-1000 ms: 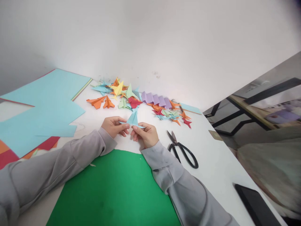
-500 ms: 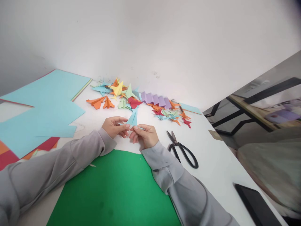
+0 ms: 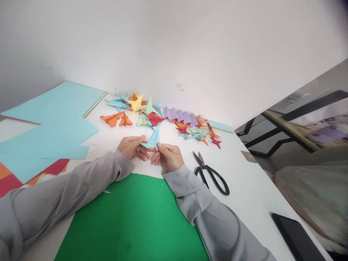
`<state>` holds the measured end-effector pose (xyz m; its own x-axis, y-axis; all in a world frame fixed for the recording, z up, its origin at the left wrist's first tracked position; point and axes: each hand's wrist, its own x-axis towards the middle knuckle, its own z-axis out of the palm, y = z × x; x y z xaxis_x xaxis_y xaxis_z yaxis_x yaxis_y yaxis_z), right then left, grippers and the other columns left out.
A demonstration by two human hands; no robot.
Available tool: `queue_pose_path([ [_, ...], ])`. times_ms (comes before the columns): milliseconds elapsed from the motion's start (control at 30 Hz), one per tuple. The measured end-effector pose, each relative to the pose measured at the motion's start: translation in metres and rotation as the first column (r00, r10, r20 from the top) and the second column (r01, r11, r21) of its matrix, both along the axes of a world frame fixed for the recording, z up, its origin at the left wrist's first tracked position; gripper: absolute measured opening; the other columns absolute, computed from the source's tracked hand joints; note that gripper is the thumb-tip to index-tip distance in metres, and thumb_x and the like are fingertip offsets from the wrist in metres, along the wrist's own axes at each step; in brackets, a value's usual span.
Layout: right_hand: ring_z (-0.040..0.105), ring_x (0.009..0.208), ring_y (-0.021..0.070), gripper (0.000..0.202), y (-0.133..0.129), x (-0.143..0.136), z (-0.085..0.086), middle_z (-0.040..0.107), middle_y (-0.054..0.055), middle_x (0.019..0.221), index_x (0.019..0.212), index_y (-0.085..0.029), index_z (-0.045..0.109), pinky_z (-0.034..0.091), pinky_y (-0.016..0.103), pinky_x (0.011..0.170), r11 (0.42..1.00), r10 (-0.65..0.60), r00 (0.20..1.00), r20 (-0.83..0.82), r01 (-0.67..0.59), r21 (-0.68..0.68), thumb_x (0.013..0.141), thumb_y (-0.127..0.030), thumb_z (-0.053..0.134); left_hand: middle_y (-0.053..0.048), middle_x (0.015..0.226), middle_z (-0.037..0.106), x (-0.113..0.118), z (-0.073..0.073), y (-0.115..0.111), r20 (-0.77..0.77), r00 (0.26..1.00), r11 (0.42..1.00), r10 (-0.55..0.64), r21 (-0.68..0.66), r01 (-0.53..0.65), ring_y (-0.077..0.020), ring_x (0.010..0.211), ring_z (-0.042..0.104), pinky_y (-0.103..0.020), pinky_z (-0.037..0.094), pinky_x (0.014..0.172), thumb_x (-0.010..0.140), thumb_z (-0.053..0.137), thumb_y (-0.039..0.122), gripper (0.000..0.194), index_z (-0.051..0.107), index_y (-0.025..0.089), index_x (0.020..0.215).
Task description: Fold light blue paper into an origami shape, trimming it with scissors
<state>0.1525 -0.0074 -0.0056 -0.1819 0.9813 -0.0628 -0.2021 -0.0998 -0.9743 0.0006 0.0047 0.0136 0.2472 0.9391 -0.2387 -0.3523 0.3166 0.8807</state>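
Between my two hands is a small folded light-blue paper plane (image 3: 153, 138), its narrow tip pointing away from me. My left hand (image 3: 132, 146) pinches its left wing between thumb and fingers. My right hand (image 3: 170, 156) grips its right side near the tail, thumb on top. Both hands are above the white table, just beyond the green sheet (image 3: 130, 221). Past the plane's tip lies a pile of folded paper pieces, among them a yellow one (image 3: 136, 103), a red one (image 3: 155, 119) and orange ones (image 3: 111, 119).
Black-handled scissors (image 3: 209, 174) lie partly spread to the right. A dark phone-like slab (image 3: 296, 235) rests by the table's right edge. Light-blue sheets (image 3: 59, 105) cover the left side. A purple pleated paper strip (image 3: 179, 116) and more folded pieces (image 3: 216, 142) line the wall side.
My left thumb has shifted from the plane's middle out to its left wing. More of the plane's body now shows, and my right thumb has moved slightly along its right side.
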Motion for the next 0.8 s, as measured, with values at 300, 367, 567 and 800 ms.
queue_pose_path([
  [300, 0.051, 0.03, 0.0086, 0.035, 0.001, 0.001, -0.001, 0.063, 0.002, 0.044, 0.06, -0.013, 0.065, 0.038, 0.017, 0.031, 1.0, -0.018, 0.999, -0.034, 0.018, -0.008, 0.062, -0.048, 0.069, -0.003, 0.075, 0.06, -0.002, 0.0, -0.01, -0.033, 0.999, 0.975, -0.012, 0.222, 0.019, -0.0171, 0.051, 0.064, -0.027, 0.05, 0.04, 0.055, 0.067, 0.012, 0.045, 0.06, 0.012, 0.1],
  [367, 0.052, 0.031, 0.0085, 0.033, 0.001, 0.001, -0.002, 0.063, 0.002, 0.044, 0.06, -0.013, 0.066, 0.039, 0.017, 0.031, 1.0, -0.025, 0.999, -0.028, 0.025, 0.002, 0.061, -0.046, 0.07, -0.004, 0.077, 0.061, 0.0, -0.002, -0.011, -0.062, 0.998, 0.966, 0.016, 0.259, 0.001, -0.0153, 0.049, 0.063, -0.025, 0.049, 0.039, 0.057, 0.066, 0.015, 0.039, 0.063, 0.01, 0.095],
  [567, 0.056, 0.036, 0.0096, 0.024, 0.002, 0.001, -0.003, 0.066, 0.001, 0.05, 0.059, -0.015, 0.066, 0.045, 0.019, 0.036, 0.995, -0.081, 0.996, -0.025, 0.082, 0.05, 0.056, -0.036, 0.076, -0.003, 0.063, 0.061, 0.004, -0.01, -0.01, -0.132, 0.987, 0.929, 0.086, 0.369, -0.032, -0.0125, 0.041, 0.058, -0.023, 0.047, 0.033, 0.057, 0.062, 0.016, 0.029, 0.066, 0.007, 0.084],
  [800, 0.059, 0.041, 0.0115, 0.023, 0.001, -0.002, 0.0, 0.066, 0.002, 0.052, 0.06, -0.015, 0.067, 0.048, 0.021, 0.039, 0.994, -0.082, 0.997, 0.01, 0.081, 0.067, 0.052, -0.034, 0.079, 0.0, 0.07, 0.053, 0.003, -0.01, -0.011, -0.159, 0.985, 0.852, 0.066, 0.523, 0.028, -0.0094, 0.042, 0.057, -0.023, 0.048, 0.032, 0.057, 0.058, 0.01, 0.02, 0.067, 0.011, 0.075],
])
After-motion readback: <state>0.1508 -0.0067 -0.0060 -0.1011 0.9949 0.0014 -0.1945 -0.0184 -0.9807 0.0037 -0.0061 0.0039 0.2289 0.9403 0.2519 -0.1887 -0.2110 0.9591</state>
